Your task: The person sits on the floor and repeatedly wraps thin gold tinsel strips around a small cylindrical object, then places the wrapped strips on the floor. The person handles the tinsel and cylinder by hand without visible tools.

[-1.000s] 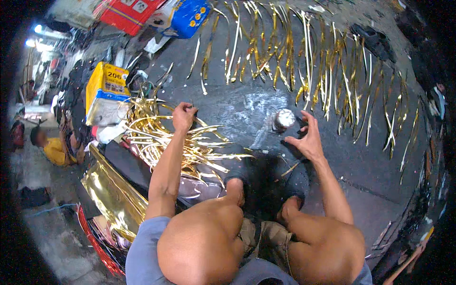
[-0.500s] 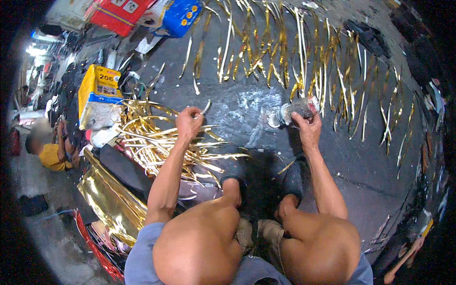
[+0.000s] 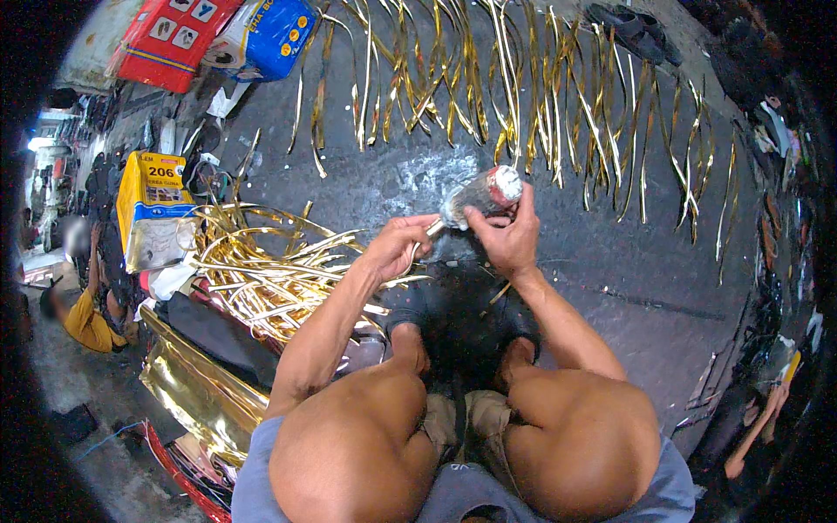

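My right hand (image 3: 510,235) is wrapped round a grimy grey bottle (image 3: 481,197), tilted, with a red, white-crusted end pointing up and away to the right. My left hand (image 3: 401,247) pinches a narrow gold strip (image 3: 433,228). One end of the strip meets the lower left end of the bottle; my fingers partly hide the contact. Left of that hand lies a tangled heap of gold strips (image 3: 270,275). Many more gold strips (image 3: 453,70) lie spread in a row along the far side of the dark mat (image 3: 593,261).
A yellow and blue box (image 3: 159,209) stands at the left, with a red box (image 3: 170,44) and a blue box (image 3: 277,39) farther back. A gold sheet (image 3: 200,383) lies near my left knee. Sandals (image 3: 636,33) are at the far right. Another person (image 3: 91,322) sits at the far left.
My left hand has moved right with its gold strip. My right hand has brought the bottle left and tilted it, so the two now meet in front of me. The view has shifted slightly.
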The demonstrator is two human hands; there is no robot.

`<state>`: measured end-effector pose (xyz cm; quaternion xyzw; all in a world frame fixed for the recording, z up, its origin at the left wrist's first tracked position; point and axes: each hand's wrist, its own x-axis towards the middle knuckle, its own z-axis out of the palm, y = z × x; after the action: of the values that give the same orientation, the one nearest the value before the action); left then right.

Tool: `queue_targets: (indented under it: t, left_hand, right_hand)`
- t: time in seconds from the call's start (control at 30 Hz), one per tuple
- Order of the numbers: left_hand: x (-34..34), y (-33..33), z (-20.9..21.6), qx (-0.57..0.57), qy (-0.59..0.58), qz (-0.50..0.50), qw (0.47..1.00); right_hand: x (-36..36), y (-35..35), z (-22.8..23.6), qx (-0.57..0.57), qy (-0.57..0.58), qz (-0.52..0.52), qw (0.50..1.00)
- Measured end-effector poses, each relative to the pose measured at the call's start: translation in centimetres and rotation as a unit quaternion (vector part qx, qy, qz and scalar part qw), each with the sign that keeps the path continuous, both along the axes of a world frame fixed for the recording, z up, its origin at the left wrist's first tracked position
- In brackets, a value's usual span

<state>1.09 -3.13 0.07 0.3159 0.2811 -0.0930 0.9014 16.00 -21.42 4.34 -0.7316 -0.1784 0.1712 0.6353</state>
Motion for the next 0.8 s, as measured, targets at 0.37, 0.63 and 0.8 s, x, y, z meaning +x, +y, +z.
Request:
queue_targets:
  t: [0.37, 0.63, 0.8]
  left_hand:
    - [7.5, 0.7, -0.3, 0.505, 0.037, -0.167, 0.846]
    - [8.0, 0.3, -3.1, 0.562, 0.044, -0.133, 0.815]
    - [7.1, -2.8, 1.0, 0.614, -0.189, 0.024, 0.766]
  right_hand:
    - [4.8, -3.9, -1.9, -0.047, -0.024, -0.055, 0.997]
    - [2.1, -0.6, -4.2, -0.151, -0.296, 0.096, 0.938]
    - [1.3, -1.5, -4.6, -0.17, -0.31, 0.115, 0.928]
